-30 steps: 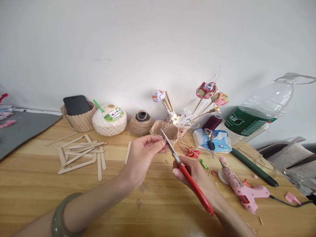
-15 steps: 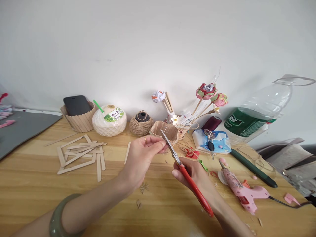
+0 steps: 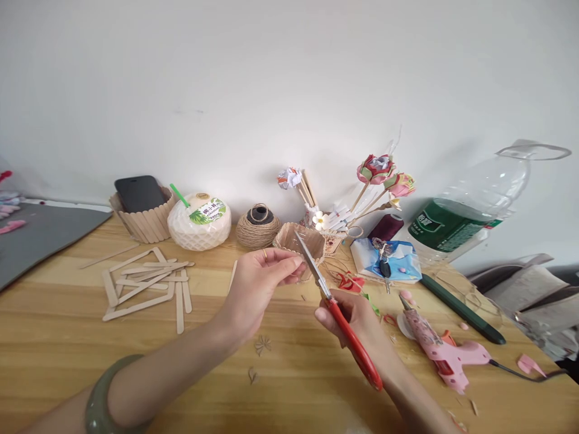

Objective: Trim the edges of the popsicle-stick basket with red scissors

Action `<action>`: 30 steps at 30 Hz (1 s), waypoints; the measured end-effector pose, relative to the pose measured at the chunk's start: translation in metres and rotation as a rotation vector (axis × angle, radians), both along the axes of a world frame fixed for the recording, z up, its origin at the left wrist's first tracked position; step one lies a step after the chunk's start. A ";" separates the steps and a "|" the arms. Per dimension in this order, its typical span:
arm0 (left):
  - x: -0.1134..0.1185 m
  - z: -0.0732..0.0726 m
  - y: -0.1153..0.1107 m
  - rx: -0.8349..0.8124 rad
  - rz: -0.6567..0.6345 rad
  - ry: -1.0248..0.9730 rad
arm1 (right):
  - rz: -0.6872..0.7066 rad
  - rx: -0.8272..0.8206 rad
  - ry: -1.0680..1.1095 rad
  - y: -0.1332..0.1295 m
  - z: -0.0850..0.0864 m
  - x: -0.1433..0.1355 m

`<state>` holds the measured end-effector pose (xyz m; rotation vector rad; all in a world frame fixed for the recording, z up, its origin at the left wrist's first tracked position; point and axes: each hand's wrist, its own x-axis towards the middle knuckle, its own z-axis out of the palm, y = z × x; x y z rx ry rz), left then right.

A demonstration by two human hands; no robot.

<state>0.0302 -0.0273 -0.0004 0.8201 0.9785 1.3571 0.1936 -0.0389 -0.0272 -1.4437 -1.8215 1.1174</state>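
Observation:
My right hand (image 3: 350, 316) is closed round the red handles of a pair of scissors (image 3: 355, 343). The blades point up and to the left, close to the fingertips of my left hand (image 3: 266, 280). Thumb and forefinger of that left hand are pinched together; whatever they hold is too small to make out. Just behind the fingers stands a small basket of wooden sticks (image 3: 301, 238), partly hidden by the hand and blades. Two little twine-like loops, one a flower shape (image 3: 262, 345), lie on the table (image 3: 203, 386) below my left hand.
Craft sticks (image 3: 154, 280) lie loosely at the left. Along the wall stand a phone (image 3: 140, 194) in a stick holder, a coconut (image 3: 199, 223), a twine ball (image 3: 257, 228) and paper flowers (image 3: 376, 169). A pink glue gun (image 3: 438, 349), its cord and a large bottle (image 3: 461, 217) are at the right.
The scissors have tilted slightly more upright, their handles shifting a little left. The left hand keeps its pinch almost in place, and the whole view has shifted slightly.

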 end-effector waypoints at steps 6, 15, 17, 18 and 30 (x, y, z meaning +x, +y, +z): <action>-0.004 0.000 0.001 -0.013 -0.113 0.055 | -0.096 0.003 0.200 0.005 0.000 0.005; -0.011 -0.001 0.010 0.009 -0.301 0.306 | -0.122 -0.027 0.315 0.012 -0.003 0.010; -0.014 -0.007 0.016 0.005 -0.404 0.447 | -0.136 -0.026 0.326 0.013 -0.005 0.013; -0.016 -0.011 0.020 0.008 -0.459 0.528 | -0.139 -0.018 0.330 0.014 -0.006 0.014; -0.028 -0.048 0.033 0.205 -0.959 1.136 | -0.148 0.010 0.286 0.017 -0.007 0.017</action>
